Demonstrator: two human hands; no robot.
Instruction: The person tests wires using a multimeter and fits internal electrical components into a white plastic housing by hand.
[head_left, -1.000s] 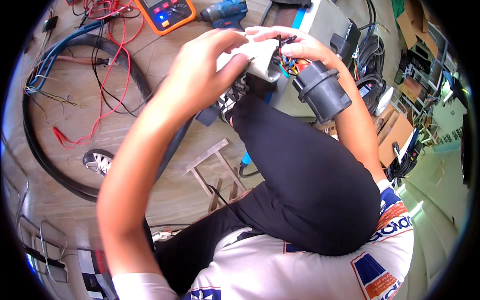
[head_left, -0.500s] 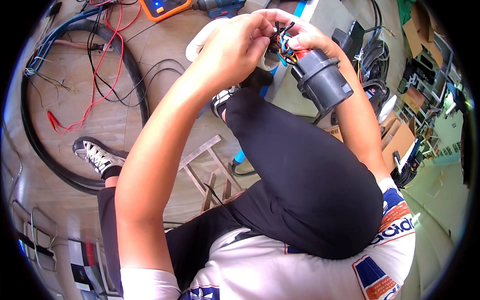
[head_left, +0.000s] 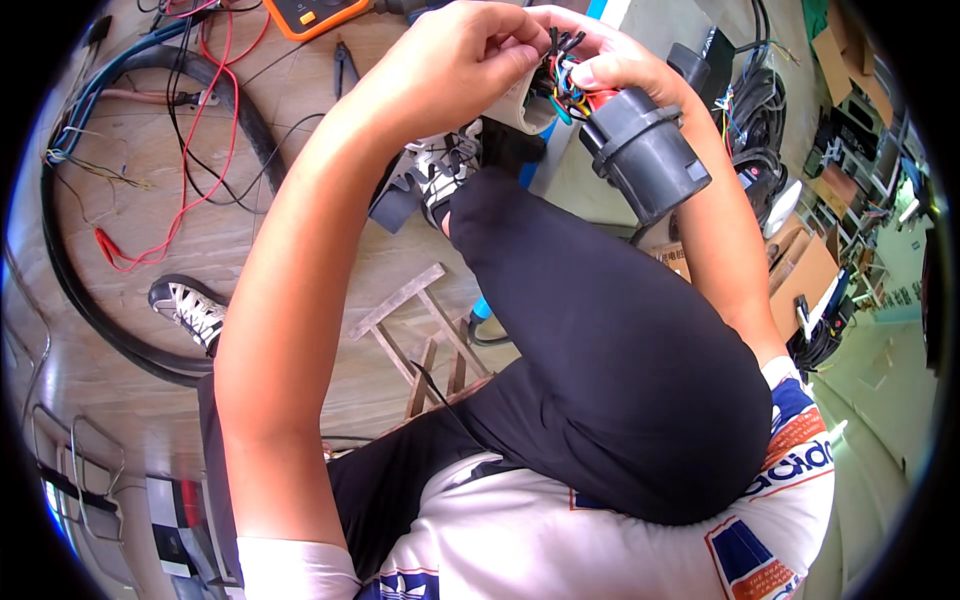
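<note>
My right hand (head_left: 640, 72) grips a round black plastic connector (head_left: 650, 165), tilted above my raised knee, with the thumb by its wire end. Out of that end comes a bundle of thin coloured wires (head_left: 566, 90), several with black tips. My left hand (head_left: 455, 65) is closed in a pinch at the left side of the bundle; which strand lies between its fingertips is hidden. Just below the left fingers shows a white curved, hollow-looking piece (head_left: 512, 108), partly covered by the hand, and I cannot tell whether the hand touches it.
A thick black cable (head_left: 60, 235) loops across the floor at left, with red test leads (head_left: 185, 190) inside it. Pliers (head_left: 345, 68) lie below an orange device (head_left: 315, 15). A wooden stool frame (head_left: 410, 340) stands beside my leg. Coiled cables (head_left: 755, 130) and cardboard boxes (head_left: 800, 265) are at right.
My left hand has shifted slightly up, staying at the wires. The pliers have come into sight beside it, and the white piece now shows lower and nearer the bundle. The connector has barely moved.
</note>
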